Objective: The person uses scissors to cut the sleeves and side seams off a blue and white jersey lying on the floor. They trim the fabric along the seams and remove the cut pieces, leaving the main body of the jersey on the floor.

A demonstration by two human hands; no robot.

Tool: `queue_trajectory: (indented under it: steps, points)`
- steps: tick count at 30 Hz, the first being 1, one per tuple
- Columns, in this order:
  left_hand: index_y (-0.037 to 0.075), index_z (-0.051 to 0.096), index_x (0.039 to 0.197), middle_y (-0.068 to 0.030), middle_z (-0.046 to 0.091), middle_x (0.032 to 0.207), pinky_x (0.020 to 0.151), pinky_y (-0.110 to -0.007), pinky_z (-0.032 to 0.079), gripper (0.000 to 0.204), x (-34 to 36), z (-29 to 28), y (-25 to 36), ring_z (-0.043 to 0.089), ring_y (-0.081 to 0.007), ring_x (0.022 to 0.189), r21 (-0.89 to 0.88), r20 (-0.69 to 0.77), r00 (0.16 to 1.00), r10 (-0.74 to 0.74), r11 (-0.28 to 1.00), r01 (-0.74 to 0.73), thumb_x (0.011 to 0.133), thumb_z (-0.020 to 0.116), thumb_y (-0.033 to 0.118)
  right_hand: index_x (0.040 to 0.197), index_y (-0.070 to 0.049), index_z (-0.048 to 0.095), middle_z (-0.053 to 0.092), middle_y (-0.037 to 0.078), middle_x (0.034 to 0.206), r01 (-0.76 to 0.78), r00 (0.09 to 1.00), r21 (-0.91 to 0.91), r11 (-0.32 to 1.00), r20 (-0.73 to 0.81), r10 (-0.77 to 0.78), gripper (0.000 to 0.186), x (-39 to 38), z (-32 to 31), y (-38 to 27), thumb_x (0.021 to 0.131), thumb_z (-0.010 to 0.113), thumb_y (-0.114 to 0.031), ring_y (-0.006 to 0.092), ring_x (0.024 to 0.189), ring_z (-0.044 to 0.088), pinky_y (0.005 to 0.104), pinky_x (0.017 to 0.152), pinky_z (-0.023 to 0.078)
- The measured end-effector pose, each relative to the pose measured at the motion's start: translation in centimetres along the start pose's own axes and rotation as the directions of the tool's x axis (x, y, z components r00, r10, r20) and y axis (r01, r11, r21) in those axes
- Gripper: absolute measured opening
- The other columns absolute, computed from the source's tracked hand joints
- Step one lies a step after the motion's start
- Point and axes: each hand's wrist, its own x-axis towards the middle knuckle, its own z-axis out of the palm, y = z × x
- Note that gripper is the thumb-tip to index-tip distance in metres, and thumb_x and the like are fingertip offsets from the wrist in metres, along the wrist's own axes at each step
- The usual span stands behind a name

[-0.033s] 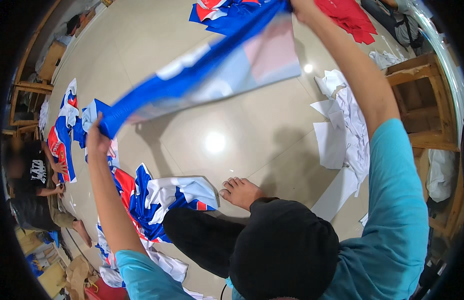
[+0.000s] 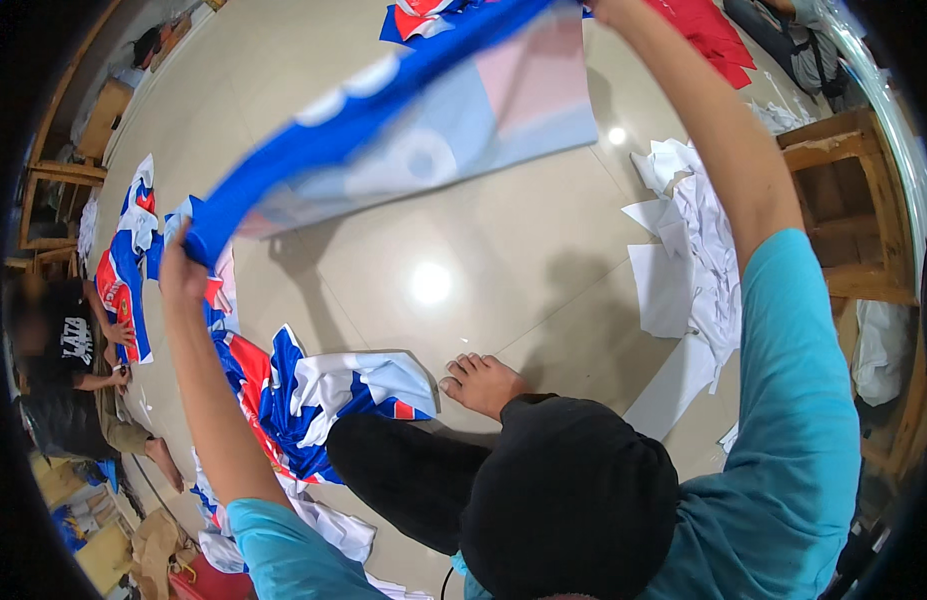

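My left hand [image 2: 186, 268] grips the left end of a long fabric piece [image 2: 433, 140], bright blue with white shapes along its folded edge and pale blue and pink on the hanging side. My right hand [image 2: 605, 14] holds the other end at the top of the view, its fingers partly out of sight. The piece is stretched between my raised hands above the tiled floor, slightly blurred. Just below my left hand lies a heap of blue, white and red fabric [image 2: 318, 420], near my bare foot [image 2: 480, 385].
White cut pieces [image 2: 683, 250] lie on the right beside a wooden shelf [image 2: 863, 200]. Red fabric [image 2: 703, 40] and more blue cloth [image 2: 413, 20] lie at the top. A co-worker [image 2: 53, 350] sits at the left handling printed fabric [image 2: 123, 300]; another person [image 2: 793, 50] is at the upper right.
My left hand has shifted a little to the left, and the stretched fabric has risen slightly, showing more of its pale side. My right hand has moved only slightly.
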Motion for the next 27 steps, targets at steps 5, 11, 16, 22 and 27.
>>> queue_trajectory:
  steps: [5, 11, 16, 22, 27]
  points:
    - [-0.002, 0.057, 0.135, -0.0131, 0.067, 0.125, 0.095, -0.036, 0.056, 0.045, -5.4, 3.3, 7.6, 0.068, -0.0224, 0.109, 0.111, 0.018, 0.908, 0.418, 0.902, -0.417, 0.099, 0.070, 0.022, 0.092, -0.006, 0.071, 0.069, 0.005, 0.078, 0.350, 0.886, 0.071, 0.934, -0.351, -0.305, 0.013, 4.9, -0.9, -12.6, 0.083, 0.078, -0.012, 0.0204, 0.066, 0.064, 0.0359, 0.064, 0.055]
    - [0.000, 0.052, 0.140, -0.0160, 0.064, 0.124, 0.090, -0.037, 0.059, 0.053, -15.8, 9.3, 3.1, 0.068, -0.0230, 0.107, 0.236, -0.073, 0.805, 0.589, 0.794, -0.560, 0.096, 0.074, 0.019, 0.095, -0.009, 0.067, 0.070, 0.004, 0.083, 0.343, 0.939, 0.225, 0.912, -0.105, -0.327, 0.014, -2.9, -8.3, -17.2, 0.086, 0.077, -0.010, 0.0184, 0.074, 0.066, 0.0337, 0.072, 0.056]
    - [-0.001, 0.046, 0.142, -0.0181, 0.061, 0.129, 0.094, -0.033, 0.055, 0.059, -17.1, 13.3, -7.1, 0.065, -0.0215, 0.110, 0.239, -0.099, 0.868, 0.486, 0.859, -0.454, 0.094, 0.077, 0.014, 0.115, -0.003, 0.066, 0.069, 0.013, 0.099, 0.386, 0.919, 0.105, 0.916, -0.133, -0.372, 0.032, -4.0, -13.9, -10.9, 0.085, 0.075, -0.012, 0.0253, 0.092, 0.066, 0.0371, 0.083, 0.053]
    - [0.001, 0.040, 0.139, -0.0141, 0.061, 0.111, 0.086, -0.029, 0.052, 0.062, -14.8, 16.2, -18.7, 0.062, -0.0168, 0.099, 0.218, -0.118, 0.924, 0.364, 0.917, -0.333, 0.093, 0.078, 0.014, 0.109, 0.004, 0.067, 0.072, 0.011, 0.101, 0.176, 0.872, 0.013, 0.984, -0.466, -0.150, 0.032, -0.9, -19.1, 0.5, 0.087, 0.082, -0.014, 0.0246, 0.091, 0.070, 0.0368, 0.076, 0.057]
    - [0.001, 0.038, 0.139, -0.0164, 0.059, 0.113, 0.085, -0.030, 0.052, 0.064, -12.6, 18.7, -26.7, 0.062, -0.0197, 0.099, 0.335, -0.092, 0.968, 0.232, 0.923, -0.189, 0.092, 0.078, 0.016, 0.095, 0.000, 0.071, 0.073, 0.011, 0.098, -0.136, 0.753, -0.426, 0.894, -0.631, -0.186, 0.039, -1.7, -23.0, 5.1, 0.081, 0.088, -0.033, 0.0224, 0.085, 0.069, 0.0379, 0.079, 0.054]
